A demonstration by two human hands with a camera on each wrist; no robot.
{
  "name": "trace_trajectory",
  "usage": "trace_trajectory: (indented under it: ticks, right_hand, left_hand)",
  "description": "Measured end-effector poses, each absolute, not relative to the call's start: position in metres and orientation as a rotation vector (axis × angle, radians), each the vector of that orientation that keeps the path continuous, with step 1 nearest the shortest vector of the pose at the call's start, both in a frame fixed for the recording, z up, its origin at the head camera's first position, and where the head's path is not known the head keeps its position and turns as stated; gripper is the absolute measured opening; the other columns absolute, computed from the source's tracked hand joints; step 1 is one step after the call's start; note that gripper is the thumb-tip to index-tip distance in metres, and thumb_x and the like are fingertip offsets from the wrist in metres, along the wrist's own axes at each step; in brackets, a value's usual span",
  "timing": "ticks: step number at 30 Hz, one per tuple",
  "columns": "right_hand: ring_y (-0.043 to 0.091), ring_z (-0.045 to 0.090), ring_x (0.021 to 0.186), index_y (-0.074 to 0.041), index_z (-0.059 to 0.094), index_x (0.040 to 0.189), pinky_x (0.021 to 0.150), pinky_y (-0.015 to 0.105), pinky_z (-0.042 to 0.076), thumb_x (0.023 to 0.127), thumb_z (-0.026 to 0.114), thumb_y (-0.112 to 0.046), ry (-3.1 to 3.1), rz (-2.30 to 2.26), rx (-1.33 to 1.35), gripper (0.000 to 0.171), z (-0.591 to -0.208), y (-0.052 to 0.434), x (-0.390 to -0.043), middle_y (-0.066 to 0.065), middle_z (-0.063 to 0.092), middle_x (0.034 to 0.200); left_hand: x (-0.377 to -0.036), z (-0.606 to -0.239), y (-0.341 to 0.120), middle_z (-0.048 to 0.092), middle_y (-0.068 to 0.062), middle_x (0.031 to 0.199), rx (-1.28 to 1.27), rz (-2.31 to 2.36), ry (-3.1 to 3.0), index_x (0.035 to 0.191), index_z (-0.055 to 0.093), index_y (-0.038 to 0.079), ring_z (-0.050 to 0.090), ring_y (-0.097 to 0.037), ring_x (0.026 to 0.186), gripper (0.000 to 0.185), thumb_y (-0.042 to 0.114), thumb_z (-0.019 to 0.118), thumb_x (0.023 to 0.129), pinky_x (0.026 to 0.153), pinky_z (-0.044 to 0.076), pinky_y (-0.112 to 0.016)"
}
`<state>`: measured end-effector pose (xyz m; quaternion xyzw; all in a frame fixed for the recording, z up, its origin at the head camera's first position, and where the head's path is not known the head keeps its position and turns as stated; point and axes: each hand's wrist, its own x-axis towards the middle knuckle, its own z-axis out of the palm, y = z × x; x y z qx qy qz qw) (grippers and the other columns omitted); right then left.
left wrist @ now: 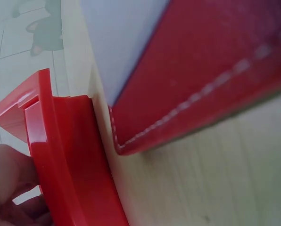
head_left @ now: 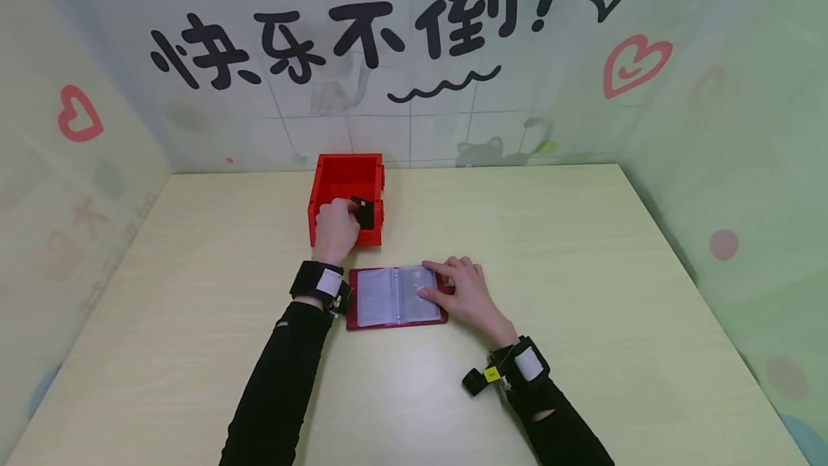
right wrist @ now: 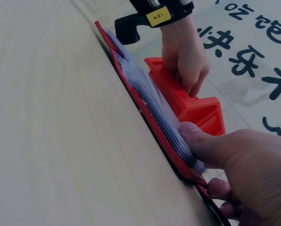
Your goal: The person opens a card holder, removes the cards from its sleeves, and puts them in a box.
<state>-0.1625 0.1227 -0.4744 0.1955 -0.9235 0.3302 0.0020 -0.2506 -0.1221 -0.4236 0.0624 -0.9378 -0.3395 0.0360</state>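
Note:
A small red-covered album (head_left: 397, 297) lies spread on the table, its clear plastic sleeves showing. My right hand (head_left: 468, 293) grips its right side; in the right wrist view the thumb (right wrist: 197, 136) presses on the stacked sleeves (right wrist: 154, 103) while other fingers curl at the cover's edge. My left hand (head_left: 336, 229) reaches into a red plastic bin (head_left: 318, 189) behind the album. Beside those fingers is a flat black piece (head_left: 365, 216), inside the bin. The bin wall (left wrist: 51, 155) hides the left fingertips, so whether they pinch the black piece is unclear.
The pale wooden table (head_left: 569, 257) extends around the album and bin. A printed backdrop (head_left: 362, 128) with large characters rises behind the table's far edge, and side panels flank it. Straps with small cameras (head_left: 475, 382) sit on both wrists.

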Motion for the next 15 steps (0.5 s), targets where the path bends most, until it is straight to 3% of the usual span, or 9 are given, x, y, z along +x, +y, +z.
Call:
trace_trajectory:
  ticks: [7,15]
  right_hand:
    - [0.020,0.042,0.089,-0.015,0.068,0.131,0.084,0.037,0.026,0.085,0.079,-0.034,-2.896,1.031,0.611,0.051,-0.4751,0.1231,-0.1638,0.002,0.053,0.084]
    - [0.020,0.042,0.090,-0.015,0.068,0.131,0.084,0.037,0.026,0.085,0.080,-0.034,-2.900,1.039,0.607,0.051,-0.4743,0.1231,-0.1634,0.002,0.053,0.084]
  left_hand:
    - [-0.2456,-0.4183,-0.1157,0.068,-0.024,0.122,0.236,-1.009,-3.009,0.131,0.063,-0.003,0.067,-0.038,0.096,0.036,0.008,0.058,0.096,0.091,0.058,-0.050]
    - [-0.2419,-0.4153,-0.1125,0.066,-0.022,0.114,0.221,-0.854,-3.103,0.119,0.067,-0.003,0.060,-0.035,0.096,0.028,0.010,0.063,0.094,0.095,0.056,-0.049]
